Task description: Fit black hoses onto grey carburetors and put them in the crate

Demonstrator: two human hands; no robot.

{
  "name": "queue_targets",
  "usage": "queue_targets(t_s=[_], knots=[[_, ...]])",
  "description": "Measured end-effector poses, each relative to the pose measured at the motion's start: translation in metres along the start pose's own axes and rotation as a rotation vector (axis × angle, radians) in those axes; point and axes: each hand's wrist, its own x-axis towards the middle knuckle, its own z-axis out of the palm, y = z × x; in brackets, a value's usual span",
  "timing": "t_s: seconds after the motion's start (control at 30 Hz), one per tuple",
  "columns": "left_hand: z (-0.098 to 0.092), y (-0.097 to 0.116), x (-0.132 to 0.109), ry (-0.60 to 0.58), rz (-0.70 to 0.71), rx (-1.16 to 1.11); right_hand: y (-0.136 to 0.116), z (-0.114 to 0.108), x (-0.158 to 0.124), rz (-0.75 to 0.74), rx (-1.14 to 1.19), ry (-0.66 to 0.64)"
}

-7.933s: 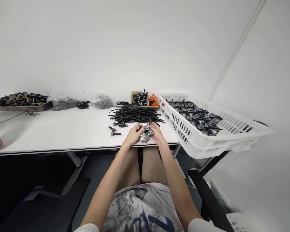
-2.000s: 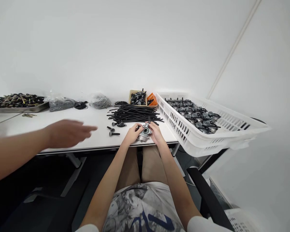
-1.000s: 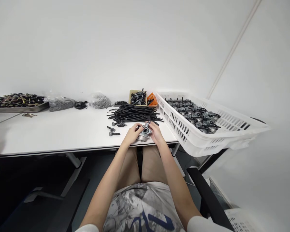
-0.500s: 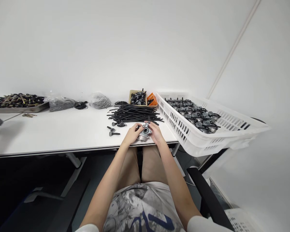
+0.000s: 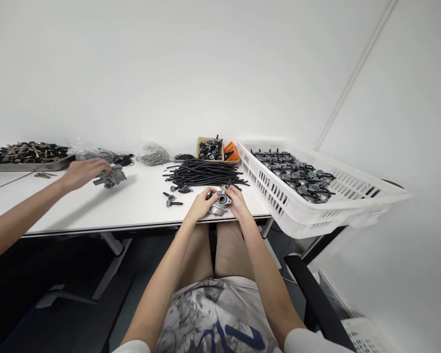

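Clothing: a printed shirt point(image 5: 209, 318) and tan trousers point(image 5: 194, 255) are showing closest to the camera, the legs running under the desk point(image 5: 147, 206).
Armrest: a black armrest point(image 5: 316, 299) is standing to the right of the lap.
Left grip: the left hand point(image 5: 200, 205) is clasping one side of a grey metal part point(image 5: 217, 209), its thumb pressing near the top.
Right grip: the right hand point(image 5: 238, 202) is clasping the opposite side, its fingers curling about the edge.
Metal part: it is sitting between both hands at the front of the desk, a round opening facing up towards the camera; whether its base is touching the desktop, I cannot tell.
Loose pieces: several small black-and-grey pieces point(image 5: 171, 199) are lying beyond the left hand.
Slotted basket: a white basket point(image 5: 275, 196) is standing on the right, holding many metal parts with black tubes point(image 5: 297, 176).
Co-worker: another person's hand point(image 5: 84, 171) is holding a second metal part point(image 5: 112, 177) over the desk, at the left.
Hoses: a heap of black hoses point(image 5: 204, 173) is lying behind the hands.
Back row: a metal tray point(image 5: 51, 165), clear bags point(image 5: 153, 154), a yellow bin point(image 5: 198, 148) and an orange basket point(image 5: 232, 148) are lining the wall point(image 5: 206, 73).
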Motion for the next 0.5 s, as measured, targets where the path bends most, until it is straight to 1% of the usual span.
queue_targets(t_s=[0.23,0.5], knots=[[0.0003,0.0009,-0.0002,0.005,-0.006,-0.013,-0.0037,0.0001,-0.0024,0.015,-0.013,-0.037],[0.0,0.0017,-0.0005,0.01,-0.011,0.0,-0.0038,0.0005,-0.0024,0.04,-0.018,-0.041]])
